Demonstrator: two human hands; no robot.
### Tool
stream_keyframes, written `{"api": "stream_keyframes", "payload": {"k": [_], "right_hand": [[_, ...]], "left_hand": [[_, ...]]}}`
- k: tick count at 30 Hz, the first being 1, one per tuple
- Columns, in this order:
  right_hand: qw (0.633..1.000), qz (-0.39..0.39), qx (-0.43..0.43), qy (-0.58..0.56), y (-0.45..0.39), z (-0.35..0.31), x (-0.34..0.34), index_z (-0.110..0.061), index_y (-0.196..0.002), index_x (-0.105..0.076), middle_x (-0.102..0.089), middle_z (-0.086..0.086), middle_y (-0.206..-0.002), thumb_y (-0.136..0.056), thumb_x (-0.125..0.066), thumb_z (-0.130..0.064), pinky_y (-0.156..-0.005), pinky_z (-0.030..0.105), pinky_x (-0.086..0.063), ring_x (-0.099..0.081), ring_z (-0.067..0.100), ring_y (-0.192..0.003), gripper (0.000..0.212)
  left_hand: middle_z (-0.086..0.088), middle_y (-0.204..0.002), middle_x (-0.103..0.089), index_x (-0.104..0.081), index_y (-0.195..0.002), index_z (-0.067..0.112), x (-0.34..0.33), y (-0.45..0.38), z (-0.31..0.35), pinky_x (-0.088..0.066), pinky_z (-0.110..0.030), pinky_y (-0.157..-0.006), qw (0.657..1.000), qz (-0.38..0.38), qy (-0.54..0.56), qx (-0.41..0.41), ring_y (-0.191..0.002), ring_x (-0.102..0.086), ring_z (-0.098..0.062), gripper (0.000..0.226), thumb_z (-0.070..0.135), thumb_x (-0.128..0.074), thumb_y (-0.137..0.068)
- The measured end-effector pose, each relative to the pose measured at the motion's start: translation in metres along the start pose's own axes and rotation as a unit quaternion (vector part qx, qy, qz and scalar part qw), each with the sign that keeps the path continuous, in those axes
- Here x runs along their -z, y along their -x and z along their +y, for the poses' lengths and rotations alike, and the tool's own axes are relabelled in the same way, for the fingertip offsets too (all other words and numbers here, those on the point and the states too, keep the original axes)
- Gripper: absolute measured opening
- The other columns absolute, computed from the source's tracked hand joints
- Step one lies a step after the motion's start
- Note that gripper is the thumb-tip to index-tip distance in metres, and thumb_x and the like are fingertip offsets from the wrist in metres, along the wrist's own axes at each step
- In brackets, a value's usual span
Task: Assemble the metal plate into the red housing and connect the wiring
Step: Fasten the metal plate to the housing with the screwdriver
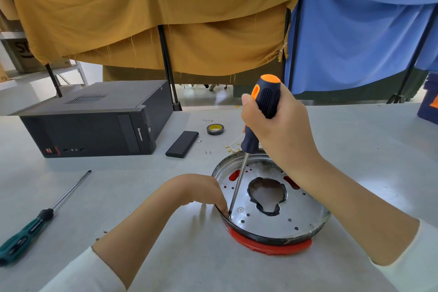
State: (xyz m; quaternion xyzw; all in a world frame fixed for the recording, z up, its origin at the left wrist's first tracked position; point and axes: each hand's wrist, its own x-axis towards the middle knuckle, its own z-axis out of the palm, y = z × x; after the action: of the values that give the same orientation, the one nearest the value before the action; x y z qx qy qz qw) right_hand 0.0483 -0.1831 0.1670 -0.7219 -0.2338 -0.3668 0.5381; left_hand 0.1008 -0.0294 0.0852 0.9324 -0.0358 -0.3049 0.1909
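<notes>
In the head view, the round metal plate (267, 211) sits inside a red housing (270, 243) on the grey table (142, 185). The housing shows as a red rim under the plate's near edge and as red patches through slots in the plate's far half. The plate is a shallow dish with a raised dark rim, many small holes and a large irregular cut-out at its centre.

The right hand (277, 125) is wrapped around the black and orange handle of a screwdriver (258, 125), held nearly upright above the far side of the plate. Its shaft slants down to the plate's left edge, where the tip meets a screw (229, 216) just inside the rim. The left hand (201, 189) rests at that same left edge, fingers curled and fingertips (222, 207) pressed together beside the screwdriver tip; whether they pinch the screw cannot be told.

Left of the plate, well apart, lies a second screwdriver with a green and black handle (26, 232). Beyond the plate to the left stands a black Lenovo desktop computer case (94, 123), with a flat black box (182, 144) beside it. A roll of black tape (215, 129) lies beyond the plate, and small loose screws (208, 152) and brass-coloured terminals (231, 148) lie near its far rim. Wiring details there are too small to make out.
</notes>
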Motion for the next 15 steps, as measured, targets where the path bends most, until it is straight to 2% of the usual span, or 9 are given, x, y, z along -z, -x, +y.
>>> {"api": "stream_keyframes", "payload": {"k": [2, 4, 7, 11, 13, 15], "right_hand": [[1.000, 0.010, 0.004, 0.016, 0.0004, -0.0011, -0.0024, -0.018, -0.076, -0.045, -0.050, -0.014, -0.057, -0.088, -0.061, -0.026, -0.048, 0.004, -0.035, -0.055, -0.004, -0.051, 0.022], [1.000, 0.019, 0.001, 0.020, 0.0009, -0.0022, -0.0046, -0.019, -0.077, -0.045, -0.055, -0.009, -0.063, -0.087, -0.061, -0.030, -0.048, 0.007, -0.038, -0.058, 0.000, -0.053, 0.021], [0.999, 0.018, -0.026, 0.010, 0.0011, -0.0040, -0.0070, -0.022, -0.081, -0.046, -0.059, -0.005, -0.069, -0.086, -0.061, -0.036, -0.050, 0.023, -0.050, -0.064, 0.008, -0.057, 0.021], [0.998, -0.008, -0.054, -0.017, -0.0009, -0.0034, -0.0062, -0.027, -0.095, -0.046, -0.060, -0.003, -0.075, -0.088, -0.062, -0.037, -0.054, 0.022, -0.054, -0.069, 0.009, -0.065, 0.021], [0.998, -0.032, -0.058, -0.020, -0.0031, -0.0029, -0.0046, -0.030, -0.102, -0.044, -0.058, -0.005, -0.075, -0.087, -0.065, -0.037, -0.058, 0.025, -0.055, -0.068, 0.011, -0.066, 0.026], [0.994, -0.071, -0.070, -0.032, -0.0059, -0.0026, -0.0020, -0.030, -0.102, -0.044, -0.057, -0.006, -0.077, -0.087, -0.065, -0.037, -0.055, 0.022, -0.054, -0.066, 0.009, -0.064, 0.027]], "left_hand": [[-0.001, -0.138, -0.055, -0.062, -0.128, 0.016, -0.0004, -0.0001, -0.0005, -0.039, -0.033, -0.105, 1.000, 0.002, 0.000, 0.001, -0.129, -0.047, -0.024, 0.047, 0.032, -0.071, -0.084], [-0.001, -0.138, -0.055, -0.063, -0.127, 0.017, -0.0003, 0.0001, -0.0013, -0.039, -0.032, -0.104, 1.000, 0.001, 0.005, 0.001, -0.130, -0.046, -0.024, 0.048, 0.033, -0.072, -0.083], [0.000, -0.137, -0.056, -0.064, -0.126, 0.017, -0.0005, 0.0003, -0.0024, -0.039, -0.031, -0.102, 1.000, 0.003, 0.007, 0.002, -0.129, -0.047, -0.024, 0.048, 0.034, -0.072, -0.082], [0.001, -0.132, -0.059, -0.065, -0.123, 0.017, -0.0012, 0.0009, -0.0024, -0.041, -0.030, -0.101, 1.000, 0.004, 0.007, 0.005, -0.126, -0.050, -0.023, 0.046, 0.035, -0.072, -0.082], [0.001, -0.130, -0.060, -0.066, -0.122, 0.017, -0.0011, 0.0018, -0.0016, -0.041, -0.029, -0.096, 1.000, 0.006, 0.001, 0.007, -0.123, -0.051, -0.023, 0.045, 0.037, -0.072, -0.081], [0.000, -0.131, -0.059, -0.064, -0.123, 0.017, -0.0010, 0.0020, -0.0006, -0.040, -0.028, -0.090, 1.000, 0.010, 0.000, 0.010, -0.122, -0.051, -0.023, 0.046, 0.036, -0.072, -0.082]]}}
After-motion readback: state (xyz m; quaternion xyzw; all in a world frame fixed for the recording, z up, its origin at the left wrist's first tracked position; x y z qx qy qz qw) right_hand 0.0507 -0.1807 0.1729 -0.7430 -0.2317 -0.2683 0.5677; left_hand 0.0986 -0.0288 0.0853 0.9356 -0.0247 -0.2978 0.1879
